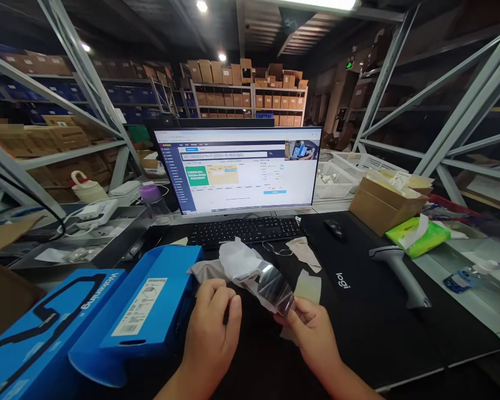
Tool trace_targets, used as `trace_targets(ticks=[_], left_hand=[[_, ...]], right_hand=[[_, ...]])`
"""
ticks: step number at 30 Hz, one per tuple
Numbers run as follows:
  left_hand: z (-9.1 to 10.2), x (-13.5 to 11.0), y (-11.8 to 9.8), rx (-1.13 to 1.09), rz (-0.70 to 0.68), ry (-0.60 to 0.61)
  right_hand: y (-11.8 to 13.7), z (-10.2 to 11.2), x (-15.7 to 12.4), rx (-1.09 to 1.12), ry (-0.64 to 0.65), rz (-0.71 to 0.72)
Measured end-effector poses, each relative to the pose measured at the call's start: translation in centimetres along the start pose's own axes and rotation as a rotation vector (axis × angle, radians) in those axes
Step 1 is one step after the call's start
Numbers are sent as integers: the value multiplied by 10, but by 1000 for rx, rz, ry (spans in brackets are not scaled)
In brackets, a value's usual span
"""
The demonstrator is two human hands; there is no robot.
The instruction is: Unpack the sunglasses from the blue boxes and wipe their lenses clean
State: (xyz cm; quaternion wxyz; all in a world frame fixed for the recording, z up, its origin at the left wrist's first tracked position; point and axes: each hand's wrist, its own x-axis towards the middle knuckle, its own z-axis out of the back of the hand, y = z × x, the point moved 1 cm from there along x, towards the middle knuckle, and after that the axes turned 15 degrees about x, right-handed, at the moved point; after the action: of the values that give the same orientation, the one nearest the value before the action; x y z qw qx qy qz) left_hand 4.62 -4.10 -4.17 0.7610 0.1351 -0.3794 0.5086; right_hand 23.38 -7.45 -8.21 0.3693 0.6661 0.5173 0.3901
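- The left hand (212, 325) is just left of the lower centre, back toward the camera, fingers curled and thumb (234, 314) along the right side.
- The left forearm (185, 383) rises from the bottom edge.
- The right hand (314, 333), right of the lower centre, pinches with its fingertips.
- The right forearm (354, 383) slants up leftward from the bottom edge.

Wht wrap (236, 261), blu box (170, 294), gry scanner (403, 275)
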Motion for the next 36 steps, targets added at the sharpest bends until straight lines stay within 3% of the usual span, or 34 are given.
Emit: trace_targets(ticks=[5, 7, 11, 17, 20, 22, 26, 28, 30, 33, 36], left_hand=[[-18, 7, 10, 192, 165, 255], [-25, 13, 12, 314, 174, 290], [-35, 17, 9, 388, 75, 181], [-41, -4, -12, 242, -246, 49], [-36, -12, -14, 191, -310, 3], [-31, -13, -8, 185, -263, -43], [-12, -6, 7, 303, -165, -147], [1, 1, 11, 397, -217, -162], [16, 8, 13, 467, -340, -140], [36, 13, 11, 491, -511, -62], [46, 6, 3, 486, -488, -6]], right_hand=[[-5, 2, 4, 131, -54, -128], [-6, 2, 3, 138, -65, -136], [-13, -2, -1, 153, -78, -168], [-17, -13, -2, 318, -129, -184], [-12, -15, -2, 292, -121, -138], [-7, -13, -3, 80, -92, -12], [-1, -10, -6, -479, 96, 497], [2, -12, -6, -647, 209, 688], [8, -14, -3, -722, 272, 758], [20, -20, 5, -653, 326, 592], [26, -26, 10, -452, 242, 319]])
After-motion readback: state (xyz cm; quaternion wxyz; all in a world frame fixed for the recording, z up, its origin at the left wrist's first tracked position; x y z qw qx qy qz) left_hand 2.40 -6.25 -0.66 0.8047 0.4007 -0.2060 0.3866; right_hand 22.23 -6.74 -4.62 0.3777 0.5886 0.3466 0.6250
